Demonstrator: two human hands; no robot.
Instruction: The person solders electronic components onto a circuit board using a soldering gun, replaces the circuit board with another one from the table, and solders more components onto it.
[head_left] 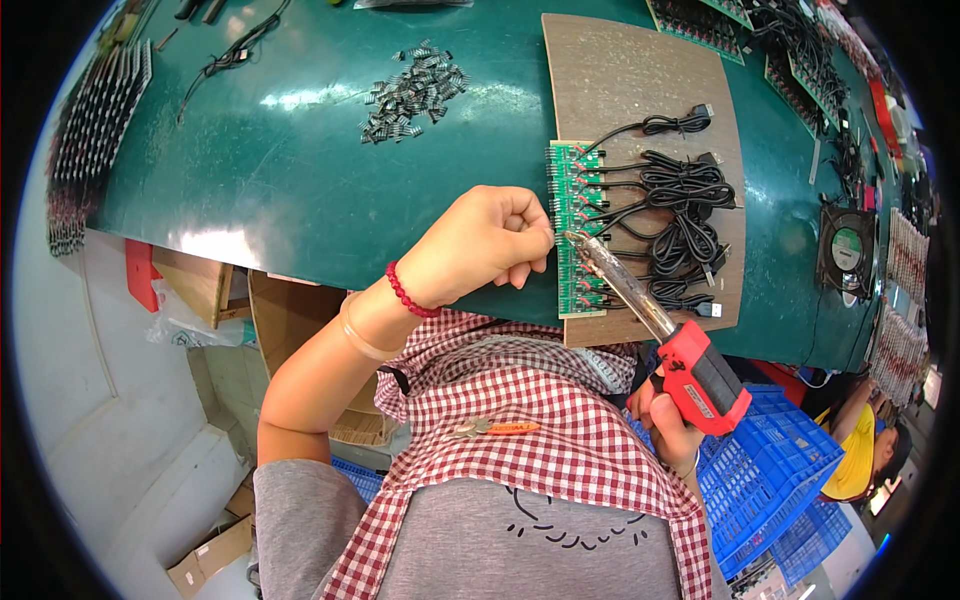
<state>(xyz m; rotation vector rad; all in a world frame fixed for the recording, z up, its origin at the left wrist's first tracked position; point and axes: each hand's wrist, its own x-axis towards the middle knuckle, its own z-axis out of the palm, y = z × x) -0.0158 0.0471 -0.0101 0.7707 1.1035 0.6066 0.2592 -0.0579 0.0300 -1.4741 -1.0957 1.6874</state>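
A: Where's the work?
B: Long green circuit board strip (567,292), lying on a flat brown wooden panel (640,75), which sits on a glossy dark-green tabletop (300,170). Strip's along the panel's left edge.
A: Wiring?
B: Coiled black USB cables (685,185), leads running to the strip, bundles resting on the panel to its right.
A: Left hand?
B: Left hand (510,240) is at the strip's left edge, fingers curled, thumb and forefinger together. Can't tell if a small part is pinched between.
A: Right?
B: Right hand (670,425) is wrapped round the grip of a red-and-black soldering gun with a long metal barrel (700,375). Tip points up-left over the strip, just beside the left fingertips. Contact with the strip: can't tell.
A: Rest of bench?
B: Loose pile of small black-and-silver parts (415,95) beyond the left hand. Square black fan (843,250) far right. Blue plastic crates (765,470) below the table edge, right side. Person in a yellow top (850,455) past those.
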